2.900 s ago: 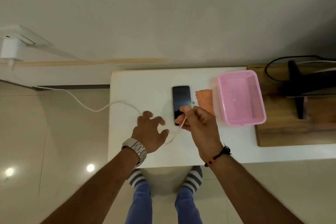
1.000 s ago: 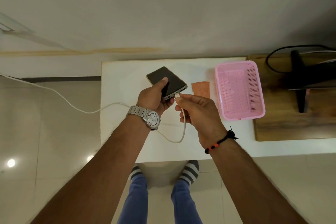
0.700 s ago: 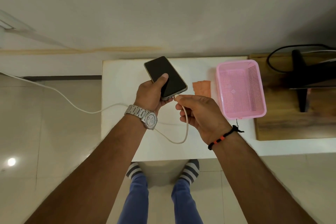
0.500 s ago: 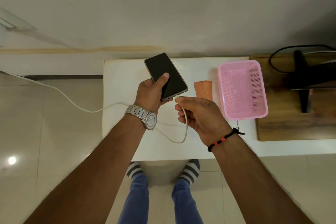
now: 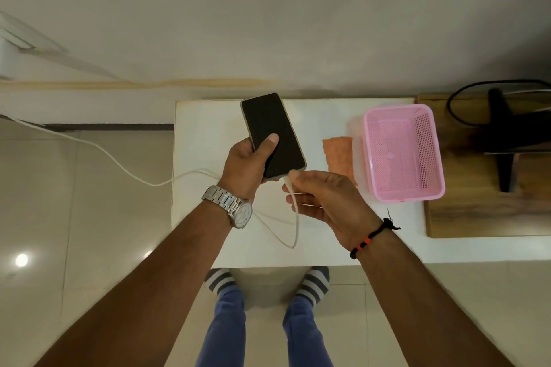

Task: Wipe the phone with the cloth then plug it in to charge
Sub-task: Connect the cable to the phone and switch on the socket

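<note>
White table [image 5: 202, 158]: one phone [image 5: 272, 135], one cloth [image 5: 338, 155]

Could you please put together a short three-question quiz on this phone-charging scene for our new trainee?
1. True or false: the phone lies flat on the white table.
2. Which hand pinches the cable end at the phone's bottom edge?
3. The orange cloth lies: A) inside the pink basket, B) beside it, C) under the phone.

Key: 1 false, the left hand holds it up; 2 the right hand; 3 B.
</note>
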